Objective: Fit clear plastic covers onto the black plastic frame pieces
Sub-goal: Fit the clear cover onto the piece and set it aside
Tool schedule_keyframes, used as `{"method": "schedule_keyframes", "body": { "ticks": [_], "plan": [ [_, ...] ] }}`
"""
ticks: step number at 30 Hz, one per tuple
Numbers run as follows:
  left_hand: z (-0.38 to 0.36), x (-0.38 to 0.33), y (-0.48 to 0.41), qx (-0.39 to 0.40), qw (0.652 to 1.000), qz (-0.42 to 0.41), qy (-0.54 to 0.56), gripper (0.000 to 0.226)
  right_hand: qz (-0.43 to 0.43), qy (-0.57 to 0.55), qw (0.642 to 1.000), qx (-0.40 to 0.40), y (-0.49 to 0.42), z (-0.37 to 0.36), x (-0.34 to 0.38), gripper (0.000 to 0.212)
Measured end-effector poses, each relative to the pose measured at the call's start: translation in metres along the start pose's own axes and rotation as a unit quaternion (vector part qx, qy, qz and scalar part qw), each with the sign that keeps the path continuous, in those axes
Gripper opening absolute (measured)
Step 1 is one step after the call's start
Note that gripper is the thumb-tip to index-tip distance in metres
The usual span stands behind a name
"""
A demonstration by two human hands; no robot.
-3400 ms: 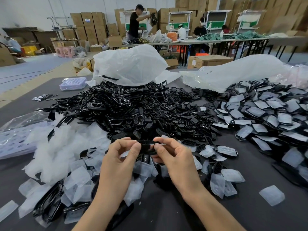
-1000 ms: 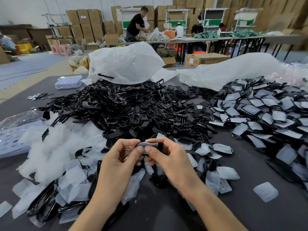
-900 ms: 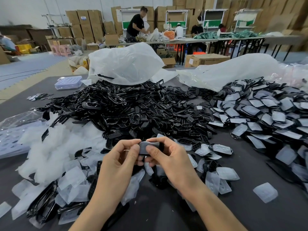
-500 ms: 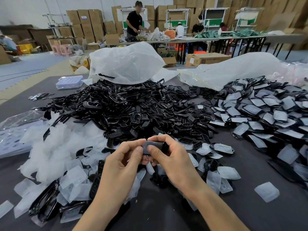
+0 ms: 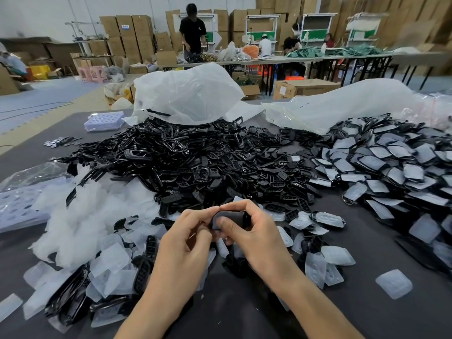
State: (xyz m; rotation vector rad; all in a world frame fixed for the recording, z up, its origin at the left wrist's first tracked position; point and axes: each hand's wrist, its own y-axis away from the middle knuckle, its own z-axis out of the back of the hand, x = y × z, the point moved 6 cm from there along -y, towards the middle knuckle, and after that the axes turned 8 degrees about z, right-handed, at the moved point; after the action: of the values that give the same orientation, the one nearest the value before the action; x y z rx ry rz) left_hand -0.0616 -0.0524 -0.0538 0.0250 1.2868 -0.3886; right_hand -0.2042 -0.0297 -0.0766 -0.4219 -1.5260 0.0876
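Your left hand (image 5: 188, 238) and right hand (image 5: 254, 231) meet over the table (image 5: 367, 302), a frame piece (image 5: 232, 217) between them. Behind them lies the heap of frames (image 5: 195, 162), loose covers (image 5: 93, 216) to its left, the fitted pile (image 5: 396, 167) to its right, a bag (image 5: 188, 94) behind the heap.

A factory packing hall: stacked cardboard boxes (image 5: 127, 28) across the top of the frame, long tables (image 5: 281, 60) with workers (image 5: 193, 30), and bulk black parts (image 5: 195, 162) heaped on the worktop (image 5: 367, 314).
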Motion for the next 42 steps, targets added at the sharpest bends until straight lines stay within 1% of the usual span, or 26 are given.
{"method": "schedule_keyframes", "body": {
  "ticks": [2, 5, 7, 11, 14, 16, 19, 23, 26, 29, 36, 42],
  "plan": [
    [0.001, -0.002, 0.001, -0.003, 1.0, -0.011, 0.001, 0.053, 0.001, -0.002, 1.0, -0.004, 0.0, 0.0, 0.0, 0.016],
    [0.0, -0.002, 0.001, -0.002, 1.0, -0.019, 0.014, 0.038, 0.002, -0.003, 1.0, 0.003, 0.0, 0.0, 0.001, 0.016],
    [-0.001, -0.001, 0.0, -0.004, 1.0, -0.016, 0.01, 0.032, -0.001, -0.002, 1.0, 0.011, 0.001, 0.0, 0.002, 0.016],
    [0.0, 0.006, -0.003, -0.008, 1.0, 0.011, 0.016, 0.032, -0.006, 0.003, 1.0, 0.022, 0.003, -0.002, 0.004, 0.019],
    [0.0, 0.01, -0.004, -0.007, 1.0, 0.023, -0.008, 0.028, -0.01, 0.022, 0.999, 0.024, 0.003, -0.003, 0.004, 0.02],
    [0.0, 0.013, -0.005, -0.01, 0.999, 0.027, -0.024, 0.029, -0.006, 0.038, 0.999, 0.024, 0.003, -0.003, 0.003, 0.021],
    [0.0, 0.014, -0.004, -0.015, 0.999, 0.015, -0.047, 0.034, -0.007, 0.042, 0.999, 0.022, 0.003, -0.003, 0.002, 0.022],
    [-0.002, 0.009, -0.002, -0.017, 0.999, -0.005, -0.035, 0.029, -0.004, 0.028, 0.999, 0.022, 0.003, -0.002, 0.003, 0.022],
    [-0.001, 0.011, -0.003, -0.028, 0.999, -0.004, -0.023, 0.025, -0.008, -0.005, 1.0, 0.008, 0.002, -0.001, 0.004, 0.02],
    [0.002, 0.009, -0.003, -0.041, 0.999, -0.004, -0.012, 0.024, -0.024, -0.077, 0.997, -0.016, -0.001, 0.001, 0.003, 0.014],
    [0.004, 0.008, -0.003, -0.033, 0.999, 0.0, 0.005, 0.023, -0.056, -0.174, 0.983, -0.007, -0.001, -0.002, 0.0, 0.02],
    [0.003, 0.009, -0.003, -0.024, 1.0, -0.008, -0.002, 0.025, -0.078, -0.2, 0.977, -0.006, -0.001, -0.002, -0.002, 0.016]
  ]
}}
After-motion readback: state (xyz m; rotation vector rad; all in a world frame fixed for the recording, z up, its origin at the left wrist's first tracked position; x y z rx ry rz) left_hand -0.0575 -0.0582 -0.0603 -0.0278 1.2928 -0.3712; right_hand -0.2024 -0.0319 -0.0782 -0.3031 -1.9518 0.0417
